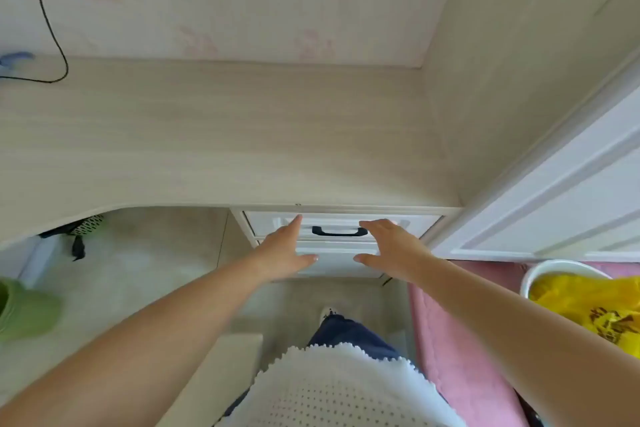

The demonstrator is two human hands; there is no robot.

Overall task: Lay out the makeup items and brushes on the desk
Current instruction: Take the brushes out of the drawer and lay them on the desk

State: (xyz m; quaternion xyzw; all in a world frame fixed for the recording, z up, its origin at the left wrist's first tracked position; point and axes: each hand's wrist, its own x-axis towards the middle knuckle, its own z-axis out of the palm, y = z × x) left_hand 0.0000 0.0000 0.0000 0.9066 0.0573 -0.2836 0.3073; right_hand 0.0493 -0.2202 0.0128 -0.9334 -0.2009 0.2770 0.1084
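We see no makeup items or brushes; they may lie in the shut top drawer point(341, 225) under the pale wood worktop point(207, 135), but we cannot tell. Our left hand point(282, 253) and right hand point(391, 246) reach with fingers straight and spread, holding nothing, either side of the dark handle point(339, 231). A black cable point(52, 28) runs off the left edge. A bowl point(540, 270) of yellow wrapping is cut off near right.

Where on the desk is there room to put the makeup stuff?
Nearly all of the desk top is bare, from the wall at the back to the front edge above the drawer. The only busy spot is the far left corner, where a black cable and a blue thing lie.
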